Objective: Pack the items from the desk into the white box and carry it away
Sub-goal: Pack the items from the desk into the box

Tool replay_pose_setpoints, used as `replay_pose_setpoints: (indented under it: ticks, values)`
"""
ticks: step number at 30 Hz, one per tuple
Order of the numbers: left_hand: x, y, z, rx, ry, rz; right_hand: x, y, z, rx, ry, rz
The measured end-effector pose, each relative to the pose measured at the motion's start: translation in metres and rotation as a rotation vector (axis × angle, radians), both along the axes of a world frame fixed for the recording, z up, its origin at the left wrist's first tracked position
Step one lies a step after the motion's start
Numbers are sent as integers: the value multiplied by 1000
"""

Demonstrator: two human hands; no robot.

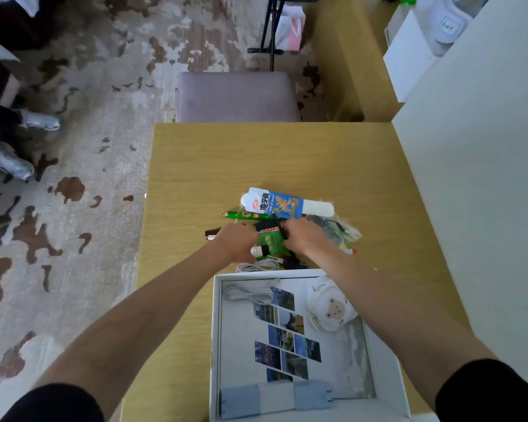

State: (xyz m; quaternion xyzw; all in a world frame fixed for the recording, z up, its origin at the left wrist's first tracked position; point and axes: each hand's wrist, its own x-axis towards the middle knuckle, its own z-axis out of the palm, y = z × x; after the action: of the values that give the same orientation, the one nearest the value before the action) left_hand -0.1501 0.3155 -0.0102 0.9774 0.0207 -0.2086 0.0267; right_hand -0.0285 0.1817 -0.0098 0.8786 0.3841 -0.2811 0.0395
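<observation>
1. Hands meet over a desk (195,166): left hand (238,242) and right hand (302,237) both clutch a green packet (270,240) (fingers curled closed).
2. White box (215,330) sits open just nearer the camera, a cable (250,295) inside.

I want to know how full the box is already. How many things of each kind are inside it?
In the white box:
Pale cables: 1
Round white pouches with a bear face: 1
Photo sheets with small pictures: 1
Light blue and white items at the near wall: 1
Total: 4
</observation>
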Motion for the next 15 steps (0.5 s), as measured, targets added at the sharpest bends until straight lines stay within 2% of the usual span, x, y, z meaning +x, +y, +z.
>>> replay_pose_setpoints:
  ticks: [3, 7, 10, 12, 14, 15]
  values:
    - [-7, 4, 4, -152, -74, 149, 4, 0, 1, 37, 31, -56]
    - [-20, 13, 27, -423, -230, 341, 9, -7, 18, 353, 169, -265]
    - [-28, 10, 57, -608, -364, 463, 7, -19, 46, 637, 384, -466]
    - [-32, 3, 80, -684, -451, 604, 2, -32, 66, 801, 649, -681]
    - [-40, -6, 101, -712, -548, 627, -7, -52, 85, 895, 866, -808]
    - [-46, -13, 111, -738, -592, 604, -13, -64, 93, 917, 902, -806]
